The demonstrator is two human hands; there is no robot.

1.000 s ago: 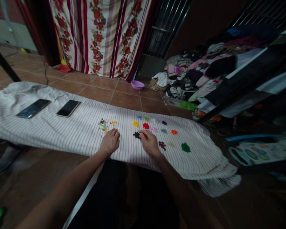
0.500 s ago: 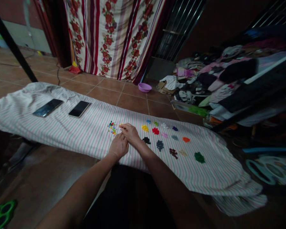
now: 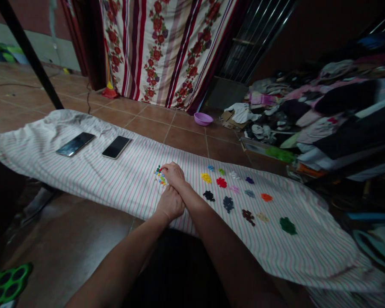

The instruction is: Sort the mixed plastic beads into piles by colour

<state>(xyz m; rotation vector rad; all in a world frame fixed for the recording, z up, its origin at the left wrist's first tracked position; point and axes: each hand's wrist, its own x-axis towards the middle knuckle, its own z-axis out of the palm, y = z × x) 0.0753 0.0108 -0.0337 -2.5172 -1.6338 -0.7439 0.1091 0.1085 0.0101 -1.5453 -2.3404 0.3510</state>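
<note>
A small pile of mixed coloured pieces (image 3: 161, 179) lies on the striped cloth (image 3: 131, 179). My right hand (image 3: 173, 173) is over the pile's right edge, its thumb and fingertips pinched at a red piece. Just below it, my left hand (image 3: 171, 203) rests curled on the cloth, touching the right wrist; what its fingers hold, if anything, is hidden. To the right lie sorted piles, among them yellow (image 3: 205, 177), red (image 3: 221, 182), black (image 3: 208, 196), dark grey (image 3: 228, 204), brown (image 3: 248, 217), orange (image 3: 266, 197) and green (image 3: 288, 225).
Two phones (image 3: 75, 144) (image 3: 116, 147) lie on the cloth's left part. Beyond it, a purple basin (image 3: 203, 119) stands on the tiled floor before a floral curtain (image 3: 160, 51). Clothes (image 3: 308, 102) are heaped at the right.
The view has shifted, so the scene sits farther right. My right hand has moved left relative to the mixed pile, and its fingertips are now at the pile's upper right edge.
</note>
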